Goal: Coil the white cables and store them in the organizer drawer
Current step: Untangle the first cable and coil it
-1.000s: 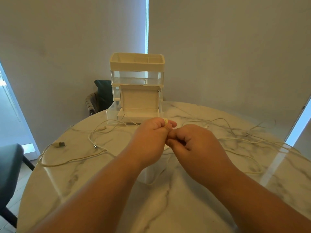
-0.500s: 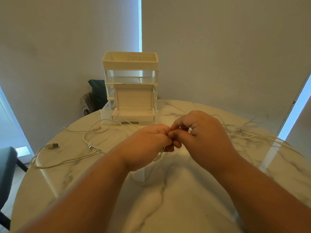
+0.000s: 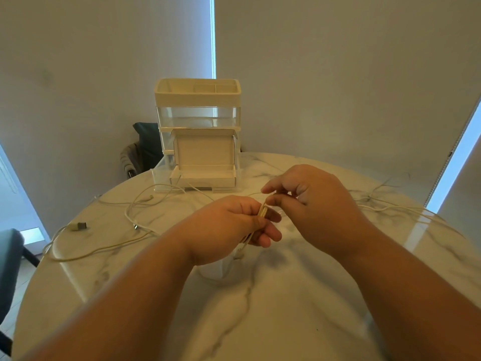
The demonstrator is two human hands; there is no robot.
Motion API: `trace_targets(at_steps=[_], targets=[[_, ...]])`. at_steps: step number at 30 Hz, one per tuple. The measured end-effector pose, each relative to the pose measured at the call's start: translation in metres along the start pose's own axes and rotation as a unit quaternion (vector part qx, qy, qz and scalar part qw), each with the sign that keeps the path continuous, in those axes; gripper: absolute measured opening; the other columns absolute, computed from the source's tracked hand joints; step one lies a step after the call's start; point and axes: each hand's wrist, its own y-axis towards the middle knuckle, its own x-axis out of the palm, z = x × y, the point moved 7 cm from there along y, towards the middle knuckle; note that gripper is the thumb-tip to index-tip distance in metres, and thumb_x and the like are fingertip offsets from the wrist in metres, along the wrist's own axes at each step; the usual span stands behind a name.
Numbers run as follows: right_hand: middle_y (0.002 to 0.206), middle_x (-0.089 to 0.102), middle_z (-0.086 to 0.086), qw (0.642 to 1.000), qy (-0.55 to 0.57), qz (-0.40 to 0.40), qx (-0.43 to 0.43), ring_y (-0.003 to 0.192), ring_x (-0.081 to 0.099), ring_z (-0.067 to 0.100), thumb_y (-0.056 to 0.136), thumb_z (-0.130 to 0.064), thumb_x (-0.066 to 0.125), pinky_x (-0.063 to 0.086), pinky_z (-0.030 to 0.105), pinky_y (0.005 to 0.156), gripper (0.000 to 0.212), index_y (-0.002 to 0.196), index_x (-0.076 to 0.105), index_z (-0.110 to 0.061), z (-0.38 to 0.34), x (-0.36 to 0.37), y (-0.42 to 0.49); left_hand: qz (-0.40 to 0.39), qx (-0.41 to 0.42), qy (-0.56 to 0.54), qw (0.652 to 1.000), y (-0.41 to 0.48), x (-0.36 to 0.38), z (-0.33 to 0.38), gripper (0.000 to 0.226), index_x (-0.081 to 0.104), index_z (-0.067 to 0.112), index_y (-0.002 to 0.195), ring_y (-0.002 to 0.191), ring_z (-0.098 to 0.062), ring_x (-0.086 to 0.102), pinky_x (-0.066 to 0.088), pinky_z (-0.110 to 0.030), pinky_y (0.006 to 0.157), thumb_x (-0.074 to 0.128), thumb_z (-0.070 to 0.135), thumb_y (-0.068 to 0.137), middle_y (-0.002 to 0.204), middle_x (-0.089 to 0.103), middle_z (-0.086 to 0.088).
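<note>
- The organizer [image 3: 197, 99] stands at the far edge of the marble table [image 3: 273, 308]. Its bottom drawer [image 3: 160, 175] is pulled out, and an open white box [image 3: 205, 152] sits in it.
- In front of the organizer, the left hand [image 3: 226, 227] grips a small bundle of white cable [image 3: 263, 212] with curled fingers; a plug end hangs below the hand.
- The right hand [image 3: 315, 204], just beside the left one, pinches the same cable at the top of the bundle.
- More loose cables [image 3: 104, 250] lie on the table left of the organizer's front, one ending in a USB plug [image 3: 79, 225].
- Other tangled strands [image 3: 390, 207] lie to its right.
</note>
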Motion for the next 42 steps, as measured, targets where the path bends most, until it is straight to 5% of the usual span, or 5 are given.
trace_targets(at_steps=[16, 23, 29, 34, 42], targets=[[0.08, 0.07, -0.013, 0.986, 0.156, 0.046, 0.042, 0.084, 0.063, 0.002, 0.086, -0.022, 0.071, 0.05, 0.02, 0.074, 0.009, 0.082, 0.074, -0.03, 0.027, 0.01, 0.001, 0.023, 0.029, 0.042, 0.998, -0.002, -0.001, 0.008, 0.042, 0.066, 0.004, 0.082, 0.057, -0.017, 0.048, 0.053, -0.026, 0.068, 0.034, 0.019, 0.104, 0.057, 0.047, -0.003], [0.091, 0.075, -0.009, 0.961, 0.255, -0.067, 0.083, 0.088, 0.068, 0.004, 0.093, -0.016, 0.064, 0.054, 0.024, 0.086, 0.018, 0.1, 0.077, -0.027, 0.036, 0.025, -0.001, 0.032, 0.051, 0.043, 0.997, 0.001, -0.004, 0.007, 0.036, 0.067, 0.007, 0.081, 0.058, -0.018, 0.045, 0.053, -0.027, 0.068, 0.041, 0.019, 0.103, 0.057, 0.045, -0.002], [0.082, 0.074, -0.009, 0.962, 0.258, 0.004, 0.092, 0.08, 0.067, 0.004, 0.086, -0.022, 0.072, 0.055, 0.025, 0.079, 0.006, 0.085, 0.077, -0.024, 0.04, 0.02, 0.0, 0.023, 0.03, 0.05, 0.998, 0.0, -0.002, 0.006, 0.037, 0.064, 0.006, 0.078, 0.054, -0.015, 0.044, 0.054, -0.024, 0.066, 0.039, 0.017, 0.103, 0.054, 0.044, -0.001], [0.081, 0.074, -0.004, 0.958, 0.268, 0.038, 0.096, 0.082, 0.068, 0.014, 0.083, -0.022, 0.076, 0.055, 0.033, 0.08, 0.006, 0.078, 0.077, -0.026, 0.05, 0.014, 0.002, 0.033, 0.046, 0.007, 0.998, -0.003, -0.004, 0.011, 0.043, 0.059, 0.008, 0.069, 0.057, -0.026, 0.044, 0.053, -0.025, 0.065, 0.031, 0.01, 0.102, 0.052, 0.04, -0.002], [0.075, 0.069, -0.008, 0.943, 0.306, 0.072, 0.111, 0.075, 0.061, 0.005, 0.091, -0.02, 0.068, 0.049, 0.023, 0.073, 0.011, 0.081, 0.072, -0.022, 0.06, 0.023, 0.001, -0.054, 0.068, -0.312, 0.946, -0.003, 0.002, 0.018, 0.03, 0.06, 0.008, 0.063, 0.044, -0.013, 0.032, 0.05, -0.03, 0.055, 0.047, 0.02, 0.087, 0.047, 0.032, 0.002]])
